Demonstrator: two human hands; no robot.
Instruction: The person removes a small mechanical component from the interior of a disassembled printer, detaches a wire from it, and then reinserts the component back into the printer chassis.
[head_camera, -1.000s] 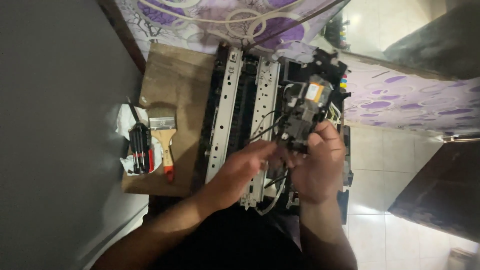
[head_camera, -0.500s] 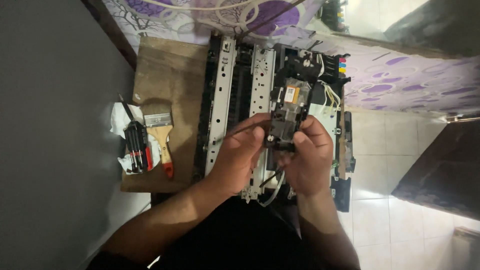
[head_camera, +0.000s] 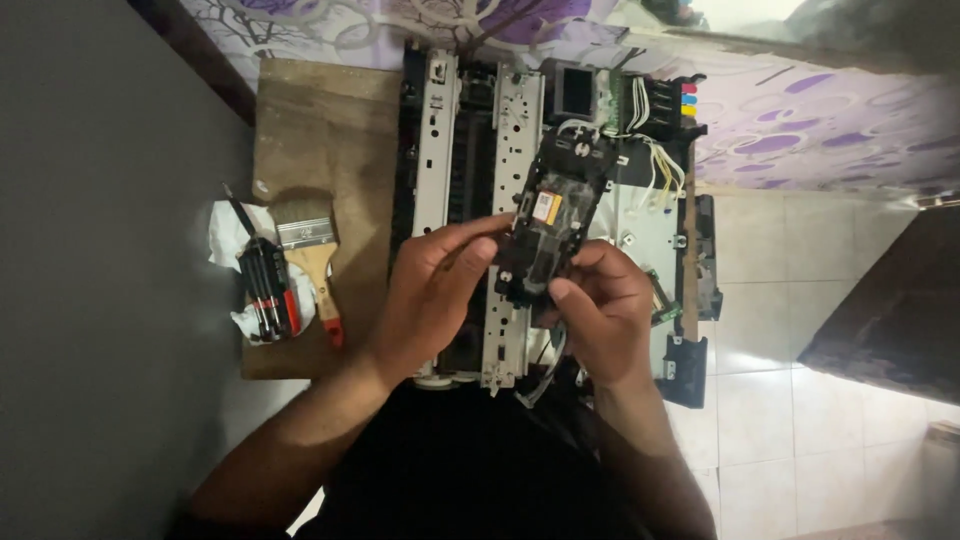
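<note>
Closest to me, my left hand (head_camera: 435, 300) and my right hand (head_camera: 600, 310) meet over the near half of the stripped printer chassis (head_camera: 470, 200), and between them I hold a black carriage block (head_camera: 555, 215) lifted above the metal rails. My left fingers are bent around its left side, thumb and forefinger pressed on the lower edge; my right thumb and fingers pinch its near end from the other side, so both hands are closed on it, not spread. The block tilts up and away from me, its small yellow label facing up, and thin white tubes (head_camera: 650, 150) run from its far end to the coloured ink ports at the chassis's far right corner. A flat grey cable (head_camera: 545, 370) hangs loose by the near edge under my right wrist. To the left, the brown board (head_camera: 320, 130) has bare room along its far half; at its left edge lie a wooden-handled paintbrush (head_camera: 310, 265) and a red-and-black screwdriver set (head_camera: 265, 290) on crumpled white tissue (head_camera: 228, 240). To the right the board ends and pale floor tiles (head_camera: 760, 400) open below. Beyond the far edge is purple-patterned cloth (head_camera: 800, 110).
</note>
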